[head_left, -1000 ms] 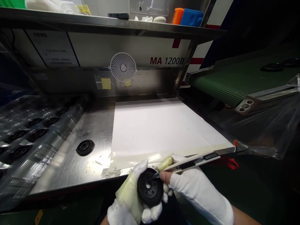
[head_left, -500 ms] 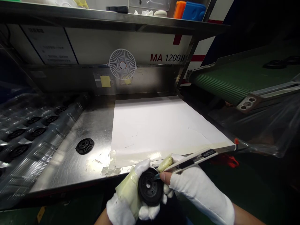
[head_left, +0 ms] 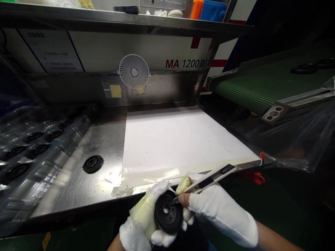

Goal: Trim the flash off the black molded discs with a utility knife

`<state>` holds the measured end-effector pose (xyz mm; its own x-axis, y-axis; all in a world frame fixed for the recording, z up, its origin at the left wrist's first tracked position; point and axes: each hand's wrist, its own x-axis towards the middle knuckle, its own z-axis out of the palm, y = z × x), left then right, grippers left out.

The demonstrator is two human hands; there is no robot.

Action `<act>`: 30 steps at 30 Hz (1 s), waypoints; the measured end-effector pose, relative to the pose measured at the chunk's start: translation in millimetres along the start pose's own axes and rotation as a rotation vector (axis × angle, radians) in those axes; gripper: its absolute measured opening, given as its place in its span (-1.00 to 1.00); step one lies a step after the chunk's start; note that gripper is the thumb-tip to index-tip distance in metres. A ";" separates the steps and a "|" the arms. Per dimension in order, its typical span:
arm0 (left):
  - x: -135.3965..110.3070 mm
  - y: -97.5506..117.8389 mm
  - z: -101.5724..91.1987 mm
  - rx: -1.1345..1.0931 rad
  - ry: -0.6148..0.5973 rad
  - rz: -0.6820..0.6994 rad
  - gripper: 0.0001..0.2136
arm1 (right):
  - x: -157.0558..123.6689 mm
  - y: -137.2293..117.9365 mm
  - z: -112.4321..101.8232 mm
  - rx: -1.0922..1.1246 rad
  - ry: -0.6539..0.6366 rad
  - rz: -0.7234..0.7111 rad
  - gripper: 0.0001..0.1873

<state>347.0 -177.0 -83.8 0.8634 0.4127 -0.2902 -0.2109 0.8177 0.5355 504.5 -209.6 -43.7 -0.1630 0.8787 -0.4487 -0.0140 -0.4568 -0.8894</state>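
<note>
My left hand [head_left: 149, 216], in a white glove with yellowish tape round it, grips a round black plastic wheel-like part [head_left: 169, 218] with a hole in its centre. A pale utility knife [head_left: 210, 179] is held in my right hand [head_left: 209, 202], which wears a white glove with the thumb tip bare and a taped index finger. The knife's blade meets the face of the black part near the centre hole. Both hands are below the front edge of the bench. On the metal to the left lies a second black round part [head_left: 93, 164].
A white sheet [head_left: 167, 139] is taped on the metal bench. Clear plastic trays [head_left: 60, 146] with several black parts stand at left. A green conveyor belt [head_left: 256, 87] carries black parts at right. A white fan [head_left: 134, 71] hangs under the shelf [head_left: 104, 21].
The black part has tilted slightly in my left hand, and the knife has shifted a little left and steepened with its blade still at the part. The view has moved slightly.
</note>
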 end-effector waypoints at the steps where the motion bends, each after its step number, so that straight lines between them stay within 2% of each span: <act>1: 0.1 -1.9 -0.8 0.006 0.006 0.001 -0.29 | 0.0 -0.9 -0.1 -0.005 -0.006 -0.003 -0.67; 6: 0.0 -7.1 -0.5 -0.014 0.069 0.062 -0.33 | 0.5 -0.3 -0.5 0.047 -0.038 -0.031 -0.78; 12: 3.9 1.7 1.2 -0.016 -0.033 0.002 -0.26 | -1.0 5.7 -0.4 0.045 0.026 -0.058 -0.63; 19: 3.5 -6.2 -7.5 0.003 -0.025 0.025 -0.23 | -0.4 6.6 1.7 0.071 0.032 -0.042 -0.63; 25: 2.5 -5.8 -3.5 -0.020 -0.002 0.040 -0.27 | 0.9 3.2 1.0 0.078 -0.001 -0.045 -0.74; 30: 3.1 1.3 1.0 -0.045 -0.008 -0.001 -0.31 | 1.5 4.9 1.7 0.065 0.020 -0.041 -0.65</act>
<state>349.8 -175.0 -83.1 0.8672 0.4090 -0.2840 -0.2306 0.8354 0.4989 502.5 -210.7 -48.5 -0.1409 0.8991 -0.4143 -0.0846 -0.4279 -0.8999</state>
